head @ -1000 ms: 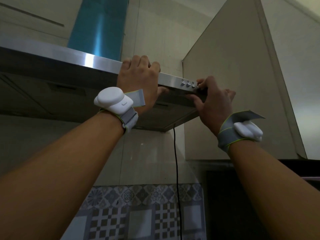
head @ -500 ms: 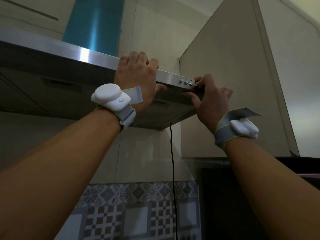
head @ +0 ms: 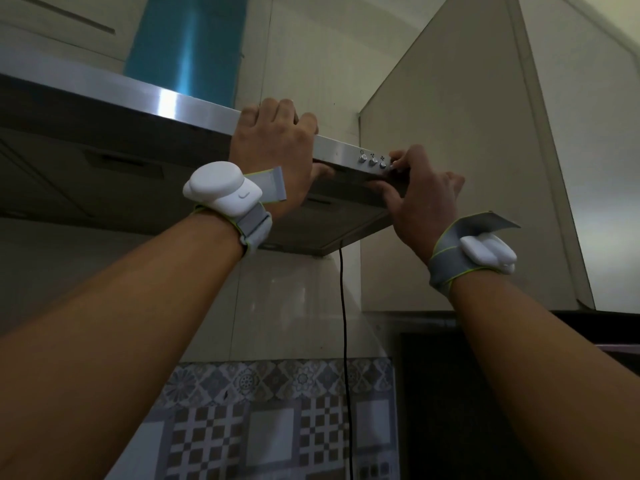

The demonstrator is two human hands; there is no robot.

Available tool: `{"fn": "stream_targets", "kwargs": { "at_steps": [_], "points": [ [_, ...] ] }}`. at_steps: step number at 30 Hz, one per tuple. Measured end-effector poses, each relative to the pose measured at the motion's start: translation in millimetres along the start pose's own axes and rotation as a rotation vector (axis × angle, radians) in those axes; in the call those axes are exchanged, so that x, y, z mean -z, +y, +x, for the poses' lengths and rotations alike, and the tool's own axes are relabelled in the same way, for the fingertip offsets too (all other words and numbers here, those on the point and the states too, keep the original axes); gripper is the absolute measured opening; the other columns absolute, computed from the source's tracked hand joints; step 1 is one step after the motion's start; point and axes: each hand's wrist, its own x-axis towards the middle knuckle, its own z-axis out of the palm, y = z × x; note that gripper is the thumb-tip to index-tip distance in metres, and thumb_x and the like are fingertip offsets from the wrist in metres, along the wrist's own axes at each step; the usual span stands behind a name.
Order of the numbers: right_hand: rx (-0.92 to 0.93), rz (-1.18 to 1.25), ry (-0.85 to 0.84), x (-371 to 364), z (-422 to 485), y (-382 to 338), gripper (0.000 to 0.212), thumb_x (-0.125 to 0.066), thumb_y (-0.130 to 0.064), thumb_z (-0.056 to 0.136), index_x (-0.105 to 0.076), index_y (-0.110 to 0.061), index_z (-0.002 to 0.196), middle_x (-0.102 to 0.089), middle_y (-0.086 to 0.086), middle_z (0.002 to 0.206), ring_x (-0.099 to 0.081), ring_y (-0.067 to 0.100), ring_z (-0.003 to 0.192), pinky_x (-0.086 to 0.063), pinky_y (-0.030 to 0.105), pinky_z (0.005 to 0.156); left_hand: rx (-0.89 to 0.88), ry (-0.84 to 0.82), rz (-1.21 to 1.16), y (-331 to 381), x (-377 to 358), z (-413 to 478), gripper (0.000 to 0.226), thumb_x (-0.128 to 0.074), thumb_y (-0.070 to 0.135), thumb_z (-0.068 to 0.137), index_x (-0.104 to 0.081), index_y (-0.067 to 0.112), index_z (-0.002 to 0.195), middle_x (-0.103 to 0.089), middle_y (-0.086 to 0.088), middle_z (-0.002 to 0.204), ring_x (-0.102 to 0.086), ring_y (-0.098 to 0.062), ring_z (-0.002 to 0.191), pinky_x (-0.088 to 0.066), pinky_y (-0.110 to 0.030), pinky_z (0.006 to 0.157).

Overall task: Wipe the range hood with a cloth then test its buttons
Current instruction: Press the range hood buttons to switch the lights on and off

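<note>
Room: grey patterned tile band [head: 277, 410] lower centre, beige wall cabinet [head: 450, 168] right, black cable [head: 343, 306] hanging between. The brushed-steel range hood [head: 138, 95] spans upper left to centre, round silver buttons [head: 373, 162] at its right end. Left hand [head: 273, 147] fingers hook over its top edge. Right hand [head: 419, 199] pinches the right end, forefinger on the button row, thumb underneath.

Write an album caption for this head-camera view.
Left hand grips the front edge of the range hood; right hand pinches its panel, a fingertip beside the three visible buttons.
</note>
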Motion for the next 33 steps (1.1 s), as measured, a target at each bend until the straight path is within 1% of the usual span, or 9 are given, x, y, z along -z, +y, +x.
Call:
{"fn": "stream_targets", "kwargs": {
  "at_steps": [4, 16, 28, 33],
  "points": [
    [-0.003, 0.004, -0.003, -0.4, -0.3, -0.1, 0.033, -0.066, -0.047, 0.083, -0.051, -0.024, 0.101, -0.066, -0.009, 0.109, -0.064, 0.021, 0.092, -0.025, 0.034, 0.084, 0.003, -0.013, 0.002, 0.3, 1.4, -0.2, 0.065, -0.055, 0.066, 0.082, -0.055, 0.011, 0.117, -0.055, -0.017, 0.116, -0.048, -0.034, 0.111, -0.036, -0.046, 0.096],
    [-0.001, -0.017, 0.002, -0.6, 0.0, 0.0, 0.033, -0.066, -0.046, 0.084, -0.050, -0.024, 0.102, -0.066, -0.009, 0.110, -0.064, 0.021, 0.092, -0.023, 0.033, 0.083, -0.003, 0.002, 0.003, 0.8, 2.1, 0.1, 0.064, -0.056, 0.065, 0.082, -0.056, 0.011, 0.115, -0.055, -0.017, 0.114, -0.049, -0.035, 0.110, -0.035, -0.046, 0.097],
    [0.005, 0.007, 0.002, -1.8, -0.1, 2.2, 0.033, -0.066, -0.046, 0.084, -0.050, -0.025, 0.102, -0.066, -0.010, 0.109, -0.064, 0.020, 0.092, -0.025, 0.034, 0.083, -0.004, -0.004, 0.002, 1.1, 1.0, -1.0, 0.064, -0.055, 0.065, 0.083, -0.055, 0.010, 0.116, -0.056, -0.017, 0.115, -0.050, -0.035, 0.109, -0.036, -0.046, 0.097],
    [0.008, 0.007, 0.004, -2.1, 0.6, 3.5, 0.034, -0.066, -0.047, 0.083, -0.051, -0.024, 0.103, -0.066, -0.010, 0.110, -0.065, 0.019, 0.093, -0.022, 0.031, 0.082, -0.003, -0.004, -0.005, 1.3, 1.3, -0.6, 0.063, -0.055, 0.065, 0.083, -0.055, 0.011, 0.115, -0.056, -0.017, 0.115, -0.049, -0.035, 0.110, -0.035, -0.046, 0.098]
  ]
}}
